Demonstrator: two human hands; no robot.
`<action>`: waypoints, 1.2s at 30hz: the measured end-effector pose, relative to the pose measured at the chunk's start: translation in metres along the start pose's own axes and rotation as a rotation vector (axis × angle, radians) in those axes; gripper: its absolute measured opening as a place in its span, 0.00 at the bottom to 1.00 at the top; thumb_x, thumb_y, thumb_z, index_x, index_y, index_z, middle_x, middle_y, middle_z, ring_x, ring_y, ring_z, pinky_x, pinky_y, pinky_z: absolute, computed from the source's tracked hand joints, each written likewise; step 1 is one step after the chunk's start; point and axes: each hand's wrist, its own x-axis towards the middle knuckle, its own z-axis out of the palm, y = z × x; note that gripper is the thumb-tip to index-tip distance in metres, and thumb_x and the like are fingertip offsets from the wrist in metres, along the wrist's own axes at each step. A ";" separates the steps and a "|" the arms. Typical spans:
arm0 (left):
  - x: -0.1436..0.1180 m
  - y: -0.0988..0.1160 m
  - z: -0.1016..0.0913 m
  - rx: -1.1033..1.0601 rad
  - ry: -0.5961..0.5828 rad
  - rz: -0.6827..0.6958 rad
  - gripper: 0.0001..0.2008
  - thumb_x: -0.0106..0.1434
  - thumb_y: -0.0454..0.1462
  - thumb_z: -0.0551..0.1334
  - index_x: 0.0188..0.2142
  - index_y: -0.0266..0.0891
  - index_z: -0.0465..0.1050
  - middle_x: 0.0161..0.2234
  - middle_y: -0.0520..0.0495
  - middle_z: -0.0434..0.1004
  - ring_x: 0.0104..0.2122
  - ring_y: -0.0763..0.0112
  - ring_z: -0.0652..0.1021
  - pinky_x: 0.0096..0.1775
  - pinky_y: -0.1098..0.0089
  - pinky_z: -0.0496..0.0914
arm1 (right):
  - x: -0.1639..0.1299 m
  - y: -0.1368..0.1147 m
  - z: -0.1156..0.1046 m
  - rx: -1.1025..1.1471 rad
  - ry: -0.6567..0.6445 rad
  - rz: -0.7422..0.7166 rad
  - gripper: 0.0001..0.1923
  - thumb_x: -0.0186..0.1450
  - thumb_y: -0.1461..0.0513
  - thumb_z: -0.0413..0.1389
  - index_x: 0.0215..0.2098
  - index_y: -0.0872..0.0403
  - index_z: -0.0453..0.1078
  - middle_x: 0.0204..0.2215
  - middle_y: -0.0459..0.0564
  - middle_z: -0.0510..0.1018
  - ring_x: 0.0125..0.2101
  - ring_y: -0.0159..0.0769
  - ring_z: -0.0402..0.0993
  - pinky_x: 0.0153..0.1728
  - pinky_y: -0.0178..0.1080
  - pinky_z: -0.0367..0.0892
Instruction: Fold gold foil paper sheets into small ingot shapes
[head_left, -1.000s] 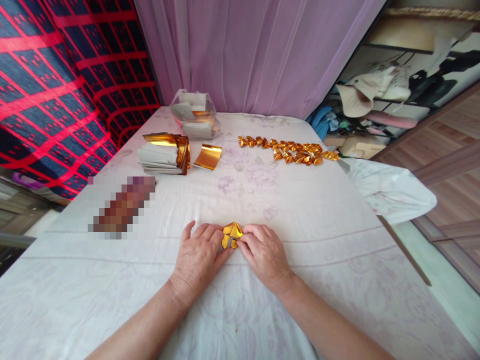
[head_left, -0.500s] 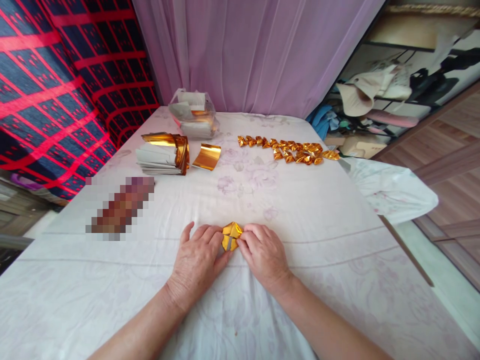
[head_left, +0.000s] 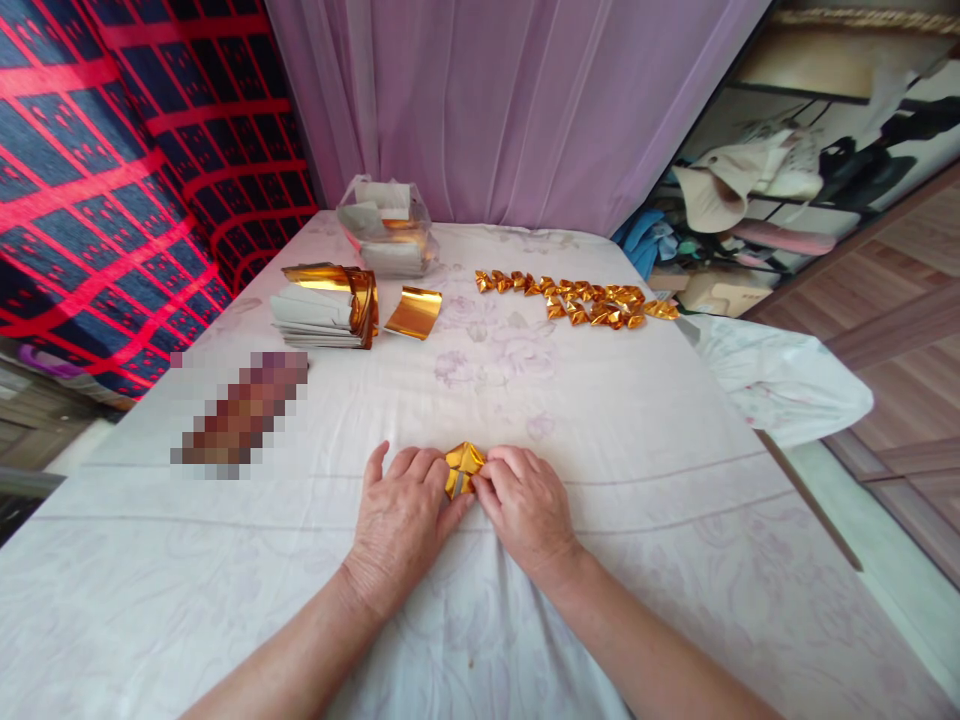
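Two hands are closed on one gold foil piece (head_left: 463, 468) near the bed's near edge: left hand (head_left: 401, 520) and right hand (head_left: 525, 505) pinch it equally close, between their fingertips.

Between the left hand (head_left: 401, 520) and right hand (head_left: 525, 505) sits a glossy gold foil paper piece (head_left: 462, 466), creased and mirror-bright. Under both hands lies a matt white cloth sheet (head_left: 615, 420), smooth, faintly flower-printed. Beyond the fingers, a shiny foil sheet (head_left: 415, 312), a stack of dull grey-backed foil papers (head_left: 324, 308), crinkled folded gold pieces (head_left: 592, 300) and a clear plastic bag (head_left: 386, 228).
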 end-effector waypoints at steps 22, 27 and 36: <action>0.003 0.003 0.003 0.014 -0.009 -0.036 0.07 0.63 0.41 0.62 0.37 0.40 0.72 0.40 0.44 0.79 0.41 0.56 0.76 0.54 0.46 0.61 | 0.000 0.000 -0.001 0.069 -0.018 0.039 0.03 0.66 0.65 0.57 0.35 0.51 0.67 0.37 0.50 0.77 0.38 0.40 0.72 0.39 0.41 0.64; 0.003 0.003 0.002 0.009 -0.006 -0.043 0.08 0.63 0.42 0.63 0.37 0.40 0.73 0.40 0.44 0.79 0.41 0.55 0.76 0.54 0.45 0.62 | -0.004 0.004 -0.002 0.173 0.074 0.071 0.02 0.66 0.63 0.55 0.37 0.51 0.65 0.39 0.52 0.76 0.40 0.40 0.73 0.41 0.41 0.66; 0.002 0.003 0.004 0.008 -0.007 -0.039 0.08 0.63 0.41 0.63 0.38 0.40 0.73 0.40 0.44 0.79 0.42 0.55 0.76 0.55 0.45 0.61 | -0.003 0.007 0.000 0.147 0.037 0.136 0.07 0.62 0.61 0.59 0.35 0.51 0.64 0.34 0.49 0.74 0.37 0.40 0.71 0.39 0.41 0.65</action>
